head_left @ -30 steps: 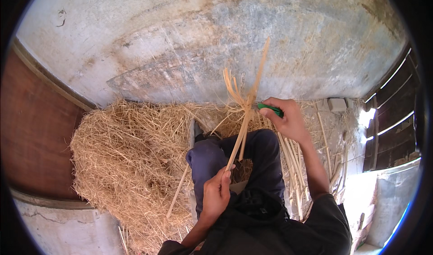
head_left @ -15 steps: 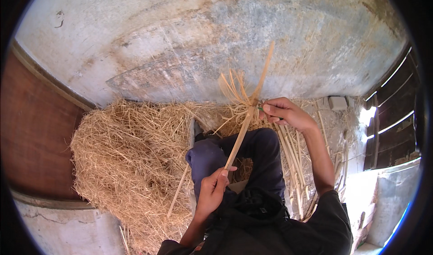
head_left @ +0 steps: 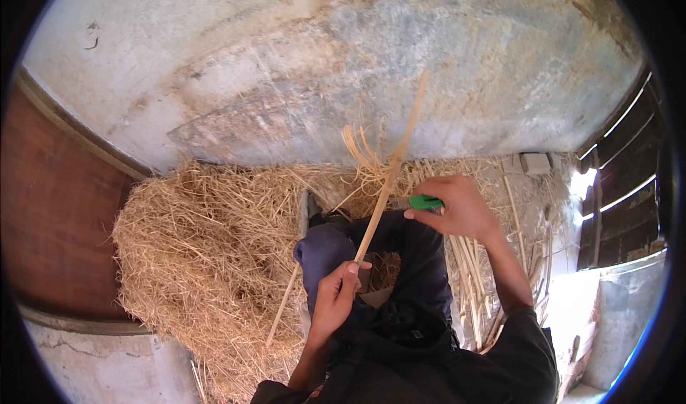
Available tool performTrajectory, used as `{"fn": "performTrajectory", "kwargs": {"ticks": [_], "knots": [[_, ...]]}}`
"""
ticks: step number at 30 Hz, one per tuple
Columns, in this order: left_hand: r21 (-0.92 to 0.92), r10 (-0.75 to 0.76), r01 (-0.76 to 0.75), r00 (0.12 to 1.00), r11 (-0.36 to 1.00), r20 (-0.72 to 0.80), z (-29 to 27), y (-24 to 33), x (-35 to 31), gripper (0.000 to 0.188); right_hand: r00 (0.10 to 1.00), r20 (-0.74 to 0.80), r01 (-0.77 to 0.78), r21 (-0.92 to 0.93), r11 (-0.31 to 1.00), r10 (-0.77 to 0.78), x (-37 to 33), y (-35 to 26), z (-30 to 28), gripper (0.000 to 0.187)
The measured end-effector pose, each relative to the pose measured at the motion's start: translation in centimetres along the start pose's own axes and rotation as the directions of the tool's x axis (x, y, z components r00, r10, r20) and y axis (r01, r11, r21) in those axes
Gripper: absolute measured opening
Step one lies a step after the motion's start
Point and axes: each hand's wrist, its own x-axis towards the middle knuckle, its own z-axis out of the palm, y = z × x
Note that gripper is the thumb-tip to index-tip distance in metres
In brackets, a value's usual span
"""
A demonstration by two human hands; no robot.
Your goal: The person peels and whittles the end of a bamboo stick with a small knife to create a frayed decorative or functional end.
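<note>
A long pale strip, which looks like split bamboo, slants up and away from my lap toward the wall. My left hand is closed around its near end, thumb on top. Thin curled shavings fan out from the left side of the strip near its upper part. To the right of the strip, and apart from it, my right hand pinches a green-handled tool, perhaps a small knife; its blade cannot be made out. The strip's far end stands free in front of the wall.
A big heap of straw-like shavings lies to my left, with a loose stick at its edge. Several long strips lie on the floor to my right. A stained wall rises ahead; a grey block sits at its foot.
My right hand has drawn back from the strip toward me and slightly right, turning so the green handle shows. The strip has shifted slightly. My left hand keeps its hold.
</note>
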Motion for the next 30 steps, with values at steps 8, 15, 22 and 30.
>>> {"fn": "performTrajectory", "kwargs": {"ticks": [8,15,22,30], "knots": [[0.058,0.034,-0.032,0.999,0.998,-0.028,-0.1,0.4,-0.2,0.037,0.856,-0.511,0.068,-0.033,0.997,-0.075,0.2,-0.2,3.3,0.063],[0.191,0.058,-0.049,0.997,0.98,-0.042,-0.1,1.1,-1.1,0.034,0.89,-0.454,0.109,0.141,0.984,-0.034,2.3,0.0,4.0,0.054],[0.233,0.043,-0.038,0.999,0.972,-0.017,-0.6,1.8,-1.5,0.035,0.894,-0.447,0.165,0.315,0.935,-0.007,2.8,0.9,4.3,0.025],[0.124,-0.013,0.002,0.996,0.992,0.086,-0.8,1.2,-1.5,0.04,0.888,-0.36,-0.014,0.598,0.801,0.284,2.7,2.2,4.7,0.009]]}}
